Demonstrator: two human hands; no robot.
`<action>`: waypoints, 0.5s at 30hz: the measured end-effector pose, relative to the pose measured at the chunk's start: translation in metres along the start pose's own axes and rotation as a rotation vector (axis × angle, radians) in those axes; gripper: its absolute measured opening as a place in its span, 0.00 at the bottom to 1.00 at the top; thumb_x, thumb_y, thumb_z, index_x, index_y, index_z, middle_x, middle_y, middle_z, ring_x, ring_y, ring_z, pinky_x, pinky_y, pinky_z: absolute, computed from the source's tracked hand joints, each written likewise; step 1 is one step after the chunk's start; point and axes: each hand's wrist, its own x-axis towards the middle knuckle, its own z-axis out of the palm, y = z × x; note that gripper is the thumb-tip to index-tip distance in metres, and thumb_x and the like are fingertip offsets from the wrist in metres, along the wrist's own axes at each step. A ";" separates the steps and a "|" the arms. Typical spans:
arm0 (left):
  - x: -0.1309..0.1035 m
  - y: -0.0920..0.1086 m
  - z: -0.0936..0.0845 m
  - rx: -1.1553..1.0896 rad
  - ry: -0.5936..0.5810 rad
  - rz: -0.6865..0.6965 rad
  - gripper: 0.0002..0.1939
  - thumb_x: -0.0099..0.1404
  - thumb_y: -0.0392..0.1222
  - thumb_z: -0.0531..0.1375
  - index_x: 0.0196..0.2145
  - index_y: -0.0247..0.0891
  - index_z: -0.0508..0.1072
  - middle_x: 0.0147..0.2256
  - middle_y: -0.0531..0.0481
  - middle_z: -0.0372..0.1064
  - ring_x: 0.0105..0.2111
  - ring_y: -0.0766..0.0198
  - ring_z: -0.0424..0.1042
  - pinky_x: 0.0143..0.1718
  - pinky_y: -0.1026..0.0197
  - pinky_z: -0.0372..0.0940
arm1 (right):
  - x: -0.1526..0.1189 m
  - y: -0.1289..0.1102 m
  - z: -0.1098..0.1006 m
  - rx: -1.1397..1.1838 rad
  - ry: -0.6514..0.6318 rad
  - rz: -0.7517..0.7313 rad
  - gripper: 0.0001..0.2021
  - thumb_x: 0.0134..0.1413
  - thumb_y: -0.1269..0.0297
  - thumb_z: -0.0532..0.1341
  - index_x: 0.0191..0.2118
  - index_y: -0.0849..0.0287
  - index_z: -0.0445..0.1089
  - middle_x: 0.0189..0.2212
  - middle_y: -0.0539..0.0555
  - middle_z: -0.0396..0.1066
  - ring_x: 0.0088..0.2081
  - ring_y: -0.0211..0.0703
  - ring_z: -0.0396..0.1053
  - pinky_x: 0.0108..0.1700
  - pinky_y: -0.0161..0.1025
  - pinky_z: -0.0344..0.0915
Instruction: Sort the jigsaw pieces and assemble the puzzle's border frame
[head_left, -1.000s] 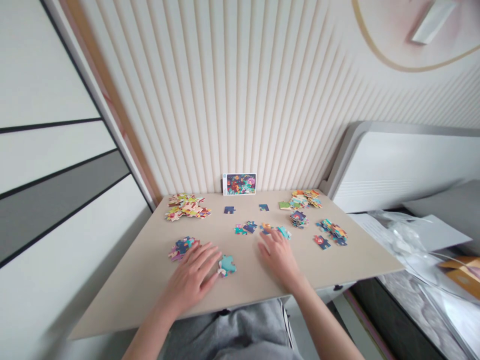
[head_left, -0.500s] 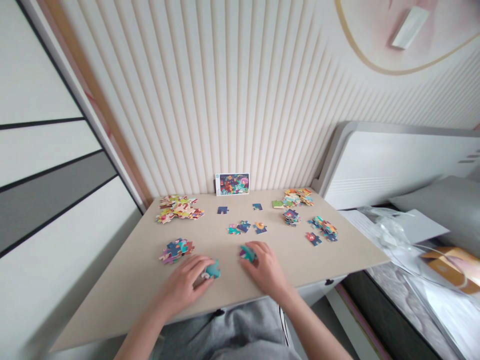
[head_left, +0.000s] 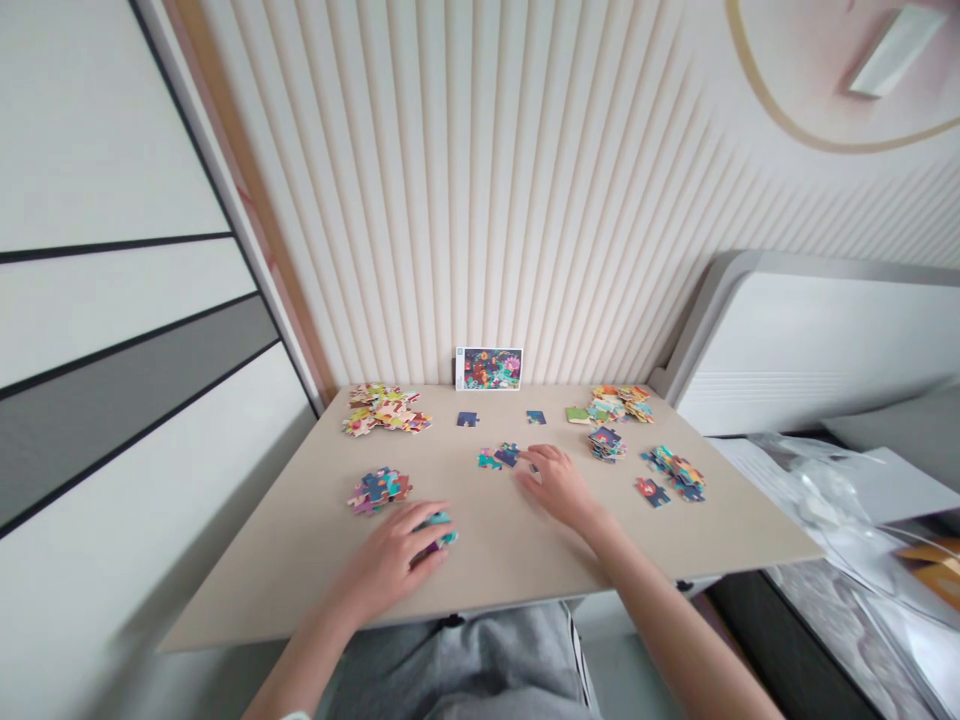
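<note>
My left hand (head_left: 390, 560) rests near the table's front, its fingers curled around teal and purple puzzle pieces (head_left: 447, 537). Those pieces are partly covered by the fingers. Farther right, my right hand (head_left: 559, 487) has thumb and fingertips closed at a dark puzzle piece (head_left: 534, 468) that is mostly hidden beneath them. Just left of those fingertips lie a dark blue puzzle piece (head_left: 507, 455) and a teal one (head_left: 489, 459). A small pile of mixed puzzle pieces (head_left: 381, 488) sits beyond my left hand.
A picture card (head_left: 489, 369) leans against the ribbed wall. Puzzle heaps lie at the back left (head_left: 384, 410) and back right (head_left: 619, 403). A stack (head_left: 606, 443) and another pile (head_left: 679, 472) occupy the right side. Single pieces (head_left: 468, 419) lie near the card.
My right hand has moved forward to the dark piece and no longer holds the teal and purple piece. Teal and purple pieces are now under my left hand. The view has shifted left.
</note>
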 end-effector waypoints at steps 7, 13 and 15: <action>-0.005 -0.005 0.005 -0.039 0.048 -0.064 0.24 0.71 0.44 0.62 0.63 0.51 0.69 0.61 0.47 0.69 0.61 0.53 0.69 0.63 0.47 0.67 | 0.033 0.021 0.021 0.116 -0.041 -0.071 0.20 0.63 0.57 0.65 0.59 0.54 0.73 0.55 0.60 0.74 0.58 0.52 0.71 0.62 0.50 0.63; -0.006 -0.005 0.004 0.009 0.115 -0.080 0.23 0.71 0.45 0.63 0.62 0.50 0.70 0.61 0.46 0.68 0.62 0.51 0.68 0.64 0.45 0.66 | 0.017 0.024 0.022 0.189 0.024 -0.111 0.26 0.61 0.63 0.64 0.64 0.52 0.67 0.60 0.60 0.71 0.62 0.54 0.67 0.64 0.54 0.62; -0.005 -0.006 0.004 0.046 0.183 -0.105 0.22 0.71 0.45 0.63 0.61 0.50 0.71 0.61 0.45 0.68 0.62 0.49 0.68 0.63 0.44 0.66 | 0.015 0.026 0.019 0.208 0.066 -0.112 0.26 0.62 0.64 0.63 0.65 0.52 0.66 0.61 0.60 0.70 0.63 0.54 0.67 0.65 0.55 0.62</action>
